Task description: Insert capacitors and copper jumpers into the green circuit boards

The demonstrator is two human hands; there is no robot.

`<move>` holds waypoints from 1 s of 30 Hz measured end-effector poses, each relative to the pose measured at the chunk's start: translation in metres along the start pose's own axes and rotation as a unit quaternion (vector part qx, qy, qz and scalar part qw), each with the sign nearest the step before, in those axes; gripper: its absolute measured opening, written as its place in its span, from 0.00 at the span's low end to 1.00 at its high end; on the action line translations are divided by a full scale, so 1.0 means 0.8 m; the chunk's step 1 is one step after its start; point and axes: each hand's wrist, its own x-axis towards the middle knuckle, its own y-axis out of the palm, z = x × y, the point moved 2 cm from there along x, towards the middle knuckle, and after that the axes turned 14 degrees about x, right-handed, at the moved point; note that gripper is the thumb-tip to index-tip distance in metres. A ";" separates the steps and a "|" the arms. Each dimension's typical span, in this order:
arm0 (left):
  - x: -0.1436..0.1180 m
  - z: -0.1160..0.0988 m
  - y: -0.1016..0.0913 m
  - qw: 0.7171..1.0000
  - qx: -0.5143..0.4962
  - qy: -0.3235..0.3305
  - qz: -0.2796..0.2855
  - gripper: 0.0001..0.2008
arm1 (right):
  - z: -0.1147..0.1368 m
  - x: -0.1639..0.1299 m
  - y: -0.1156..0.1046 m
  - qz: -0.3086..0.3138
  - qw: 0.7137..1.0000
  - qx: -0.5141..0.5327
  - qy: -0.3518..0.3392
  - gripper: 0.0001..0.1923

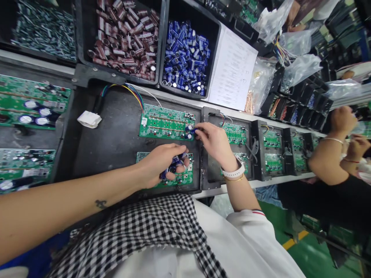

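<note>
My right hand [213,139] pinches a blue capacitor [194,131] at the right end of the upper green circuit board [165,122]. Beside its fingertips, blue capacitors with pale round tops stand on that board. Curled around several more blue capacitors [173,166], my left hand [162,162] hovers over the lower circuit board [185,177] and hides much of it. Both boards lie in a black tray [113,135]. Coloured wires [136,94] run from the upper board's left end to a white connector [89,119].
Behind the tray stand bins of blue capacitors [185,58], brown capacitors [124,38] and small metal parts [45,31]. A printed sheet [233,67] lies beside them. More trays with boards [272,141] line the right, where a co-worker's arms [330,154] reach in. Populated boards [29,102] sit left.
</note>
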 end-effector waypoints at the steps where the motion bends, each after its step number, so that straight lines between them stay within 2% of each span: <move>1: 0.001 0.000 0.000 1.000 -0.002 0.005 0.002 0.07 | 0.001 0.000 0.001 0.002 1.000 -0.004 -0.003 0.09; 7: 0.006 -0.001 -0.003 0.999 -0.046 -0.005 -0.011 0.09 | -0.001 -0.003 0.004 0.015 0.999 -0.027 -0.034 0.09; 9: 0.007 -0.001 -0.004 0.998 -0.055 -0.008 -0.015 0.10 | 0.003 -0.009 0.003 0.002 0.999 -0.023 -0.043 0.08; 12: 0.009 0.000 -0.004 0.999 -0.038 -0.005 -0.015 0.13 | 0.024 -0.026 0.000 -0.043 0.997 0.046 -0.039 0.08; 16: 0.010 0.002 0.002 1.000 -0.014 -0.001 -0.004 0.17 | 0.048 -0.049 0.005 -0.032 0.992 0.121 -0.028 0.08; 18: 0.008 0.003 0.005 1.000 -0.026 -0.010 -0.013 0.16 | 0.040 -0.053 0.008 -0.081 0.990 0.112 -0.005 0.06; 21: 0.001 0.003 0.008 0.999 -0.024 -0.009 -0.021 0.08 | 0.011 -0.047 0.012 -0.144 0.982 0.113 0.041 0.05; 25: -0.017 0.006 0.008 1.000 0.017 0.013 -0.021 0.09 | -0.013 -0.036 0.019 -0.143 0.983 0.098 0.053 0.04; 30: -0.043 0.026 0.000 1.000 0.005 0.019 -0.017 0.06 | -0.009 -0.037 0.021 -0.162 0.984 0.071 0.014 0.03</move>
